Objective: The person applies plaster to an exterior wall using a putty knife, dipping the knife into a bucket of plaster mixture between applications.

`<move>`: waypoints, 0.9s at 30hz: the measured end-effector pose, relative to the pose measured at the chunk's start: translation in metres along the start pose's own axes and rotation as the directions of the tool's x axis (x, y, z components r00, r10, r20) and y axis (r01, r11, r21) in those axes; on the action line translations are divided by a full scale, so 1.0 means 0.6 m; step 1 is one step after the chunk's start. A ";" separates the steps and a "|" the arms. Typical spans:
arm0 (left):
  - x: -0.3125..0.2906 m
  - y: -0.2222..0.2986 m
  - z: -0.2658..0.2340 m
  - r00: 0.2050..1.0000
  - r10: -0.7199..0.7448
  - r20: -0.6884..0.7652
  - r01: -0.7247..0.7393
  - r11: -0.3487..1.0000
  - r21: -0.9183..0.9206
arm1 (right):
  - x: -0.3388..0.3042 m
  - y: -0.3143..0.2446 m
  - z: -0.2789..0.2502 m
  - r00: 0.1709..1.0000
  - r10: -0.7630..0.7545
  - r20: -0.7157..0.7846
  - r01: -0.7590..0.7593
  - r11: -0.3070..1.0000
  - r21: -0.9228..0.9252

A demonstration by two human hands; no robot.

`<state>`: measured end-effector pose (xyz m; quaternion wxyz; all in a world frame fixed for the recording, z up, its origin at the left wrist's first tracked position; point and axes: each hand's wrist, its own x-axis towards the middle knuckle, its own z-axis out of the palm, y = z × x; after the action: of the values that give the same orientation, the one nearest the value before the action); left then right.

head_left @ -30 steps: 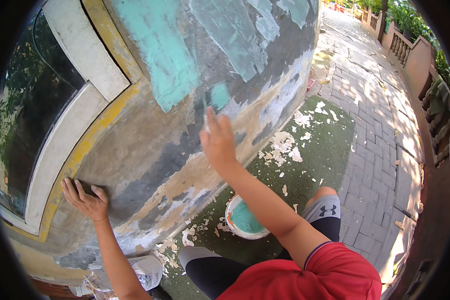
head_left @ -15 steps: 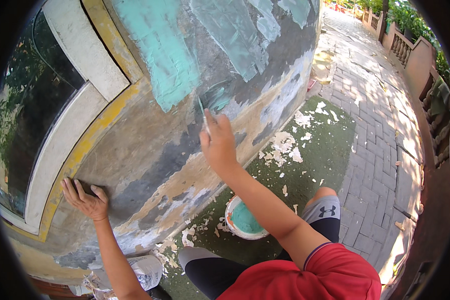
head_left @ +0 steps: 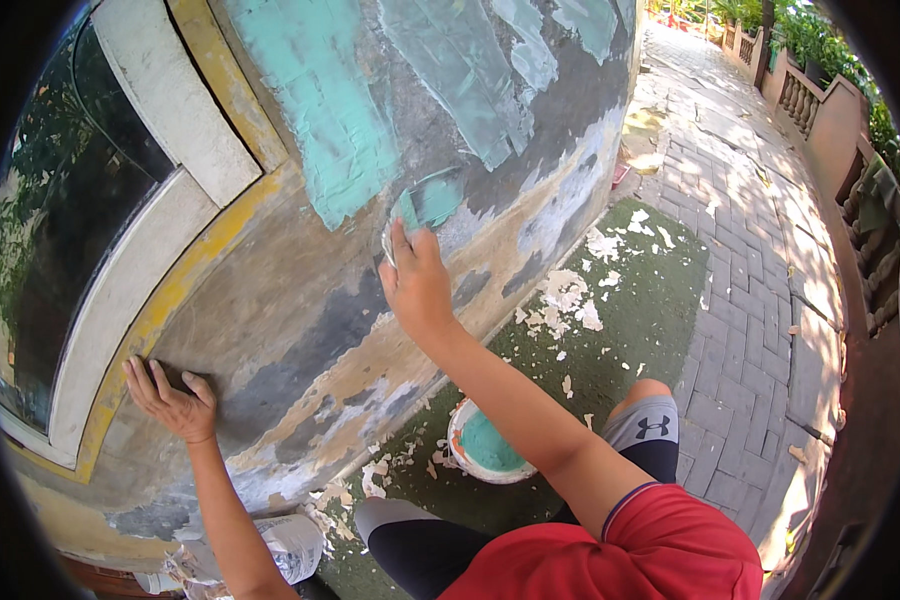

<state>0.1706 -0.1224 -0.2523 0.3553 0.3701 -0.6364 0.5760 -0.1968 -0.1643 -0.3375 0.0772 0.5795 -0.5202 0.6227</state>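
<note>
Wall point(head_left: 300, 300) surface was rough and patchy: grey render, tan and white flaking layers, with broad turquoise swaths of smooth wet filler point(head_left: 320, 110) spread over the upper part. Right hand point(head_left: 415, 280) was raised against the wall, fingers clenched around a putty knife point(head_left: 402, 215); only the flat blade, smeared turquoise, showed above the fingertips, its handle hidden inside the fist. Blade lay flat on the wall at the lower edge of a small fresh turquoise patch point(head_left: 435, 195), just above the knuckles. Left hand point(head_left: 170, 400) rested open, palm flat and fingers spread on the grey wall, holding nothing, just beside the yellow band point(head_left: 185, 270) that bordered the white window frame point(head_left: 130, 270). Round bucket point(head_left: 485, 445), white-rimmed and holding turquoise paste, stood on green matting point(head_left: 630, 300) near the wall foot, below the right forearm. White paint flakes point(head_left: 565, 295) lay scattered over the matting. Grey brick paving point(head_left: 750, 250) ran alongside on the right.
</note>
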 end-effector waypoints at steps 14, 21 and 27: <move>0.002 0.004 0.007 1.000 -0.008 -0.003 0.008 1.000 -0.012 | 0.046 0.049 0.024 0.999 0.037 -0.021 -0.040 0.989 -0.142; -0.005 -0.006 0.000 1.000 -0.012 0.003 0.012 1.000 -0.008 | -0.002 0.030 -0.037 0.997 -0.049 -0.060 0.042 0.994 -0.102; 0.000 0.002 0.004 1.000 -0.008 -0.006 0.008 1.000 -0.009 | 0.050 0.115 -0.048 0.990 0.051 -0.132 -0.079 0.973 -0.217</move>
<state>0.1694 -0.1249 -0.2533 0.3609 0.3694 -0.6365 0.5729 -0.2731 -0.1890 -0.3459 0.1532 0.5096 -0.5994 0.5980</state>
